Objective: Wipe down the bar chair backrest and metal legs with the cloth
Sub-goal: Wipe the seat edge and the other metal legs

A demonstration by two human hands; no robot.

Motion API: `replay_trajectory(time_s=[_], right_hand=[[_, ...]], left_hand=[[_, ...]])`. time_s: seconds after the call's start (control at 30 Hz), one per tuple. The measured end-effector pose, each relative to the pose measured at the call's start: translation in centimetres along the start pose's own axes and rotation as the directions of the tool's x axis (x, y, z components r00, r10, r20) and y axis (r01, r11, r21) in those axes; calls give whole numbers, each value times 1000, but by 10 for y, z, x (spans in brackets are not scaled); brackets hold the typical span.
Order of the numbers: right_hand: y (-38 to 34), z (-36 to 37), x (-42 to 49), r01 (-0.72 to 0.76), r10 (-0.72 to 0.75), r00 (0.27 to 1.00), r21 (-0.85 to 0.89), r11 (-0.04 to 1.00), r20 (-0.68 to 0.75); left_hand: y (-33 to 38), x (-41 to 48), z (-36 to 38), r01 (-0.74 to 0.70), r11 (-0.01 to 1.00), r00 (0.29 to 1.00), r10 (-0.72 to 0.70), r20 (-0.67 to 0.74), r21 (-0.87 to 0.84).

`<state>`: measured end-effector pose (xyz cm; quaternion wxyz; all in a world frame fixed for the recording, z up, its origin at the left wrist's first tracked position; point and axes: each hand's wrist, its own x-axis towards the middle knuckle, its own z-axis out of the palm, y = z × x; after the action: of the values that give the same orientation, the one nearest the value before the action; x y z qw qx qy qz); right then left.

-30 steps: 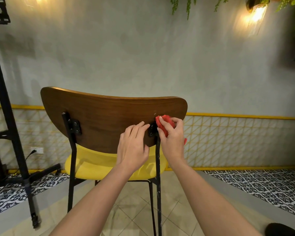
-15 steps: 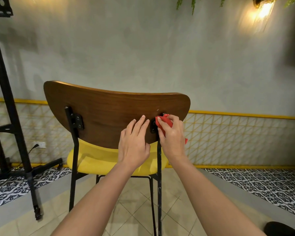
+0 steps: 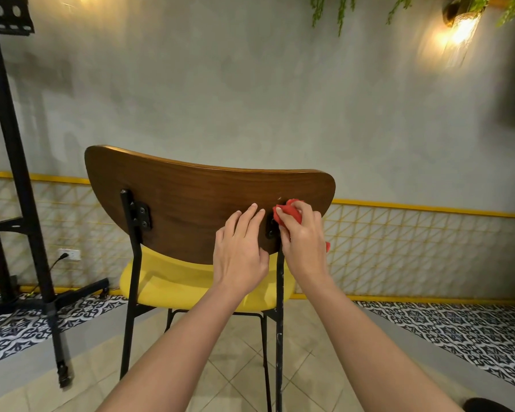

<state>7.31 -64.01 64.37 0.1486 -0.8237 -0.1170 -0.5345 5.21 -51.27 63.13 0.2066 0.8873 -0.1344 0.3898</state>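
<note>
A bar chair stands in front of me with a curved brown wooden backrest, a yellow seat and black metal legs. My right hand grips a bunched red cloth and presses it against the backrest at the right metal bracket. My left hand lies flat on the back of the backrest just left of that bracket, fingers together and holding nothing. The left bracket and its leg are uncovered.
A black metal stand with a wheeled base rises at the left, near a wall socket with a plug in it. The grey wall with yellow lattice trim is behind the chair. A wall lamp glows top right. Tiled floor lies below.
The view has shifted slightly, so the chair sits a little higher and to the right. My right hand has worked the red cloth a bit upward around the right bracket. My left hand stays on the backrest.
</note>
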Motion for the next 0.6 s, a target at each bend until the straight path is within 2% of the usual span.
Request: replay_trajectory(time_s=[0.13, 0.27, 0.4, 0.5, 0.6], right_hand=[[5, 8, -6, 48, -44, 999, -147, 988, 28], [6, 6, -7, 79, -68, 996, -195, 978, 60], [3, -1, -5, 37, -30, 998, -135, 990, 57], [1, -7, -4, 77, -75, 996, -53, 996, 40], [5, -6, -7, 48, -42, 995, -62, 997, 87]], left_hand=[[-1, -2, 0, 13, 1000, 1000, -13, -1, -7], [0, -2, -3, 22, 1000, 999, -22, 25, -11], [3, -2, -7, 26, 999, 999, -25, 42, -19], [4, -1, -8, 32, 999, 999, -32, 26, -28], [5, 0, -7, 23, 999, 1000, -23, 20, -28]])
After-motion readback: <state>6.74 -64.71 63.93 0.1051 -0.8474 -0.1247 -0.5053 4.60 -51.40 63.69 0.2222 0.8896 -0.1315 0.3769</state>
